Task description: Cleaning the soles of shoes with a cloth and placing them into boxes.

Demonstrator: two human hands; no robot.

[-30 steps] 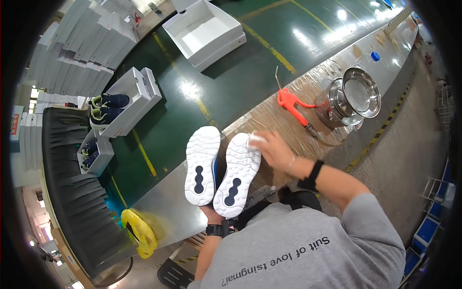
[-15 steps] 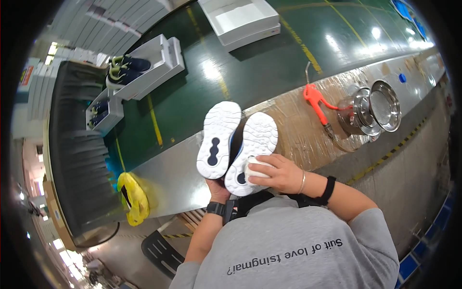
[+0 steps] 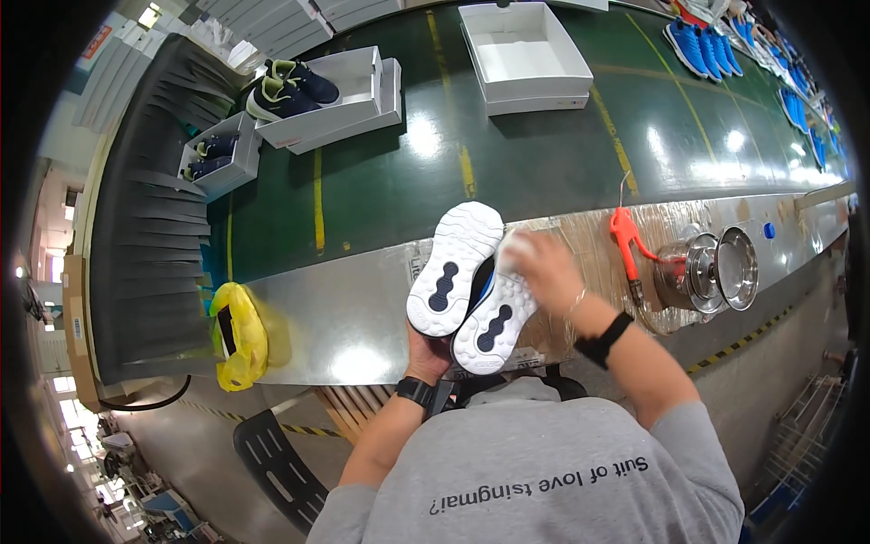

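A pair of shoes is held up with the white soles facing me. My left hand [image 3: 428, 355] grips them from below at the heel end, its fingers partly hidden behind the left shoe [image 3: 459, 240]. On the right shoe [image 3: 494, 328], my right hand [image 3: 546, 270] presses a wadded white cloth [image 3: 515, 251] against the upper part of the sole. That hand is blurred, its fingers bent over the cloth. Both soles have dark inset patches near the heel.
A red air gun [image 3: 625, 238] lies on the taped cardboard, beside a metal pot [image 3: 686, 276] and a round metal dish [image 3: 737, 268]. A yellow bag [image 3: 243, 337] hangs at the left edge. Beyond, the green belt [image 3: 399, 195] carries an open white box [image 3: 535, 93] and boxed dark shoes [image 3: 294, 91].
My right hand has slid the cloth from the heel up toward the toe of the right sole. The view has shifted, bringing more of the belt and rows of blue shoes into sight.
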